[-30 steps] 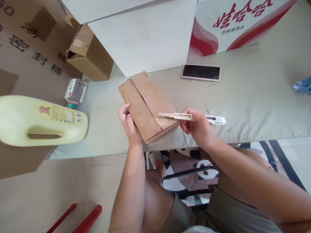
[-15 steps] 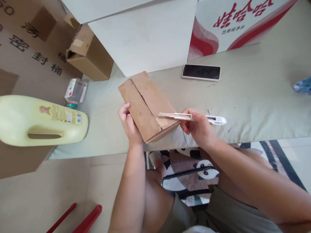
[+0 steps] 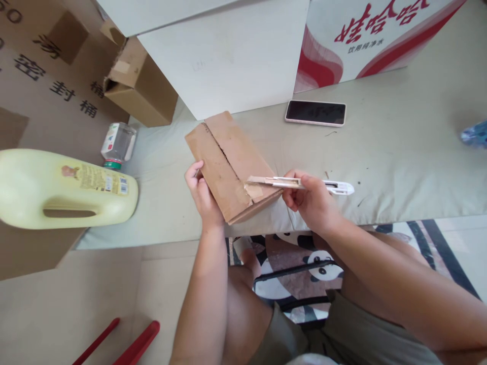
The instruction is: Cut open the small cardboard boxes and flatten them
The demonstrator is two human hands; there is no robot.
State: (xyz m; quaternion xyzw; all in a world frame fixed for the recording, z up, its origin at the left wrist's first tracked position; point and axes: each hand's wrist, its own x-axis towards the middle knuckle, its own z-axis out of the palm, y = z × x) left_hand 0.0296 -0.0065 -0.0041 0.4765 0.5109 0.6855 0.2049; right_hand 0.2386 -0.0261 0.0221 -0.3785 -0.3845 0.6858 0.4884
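On the cloth-covered counter [image 3: 403, 152], a small cardboard box [image 3: 222, 175] lies slantwise before me. My left fingers [image 3: 197, 187] hold its left side; my right fingers [image 3: 292, 198] grip a white box cutter [image 3: 280, 182], blade [image 3: 261, 180] over the box's taped near end.

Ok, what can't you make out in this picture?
All in the head view:
Cardboard box: inside hidden by its flaps.
Left hand: some fingers hidden by the box.
Utility knife: middle covered by the right hand.
Blue item: cut off by the right edge.
Pale yellow jug: cut off by left edge.
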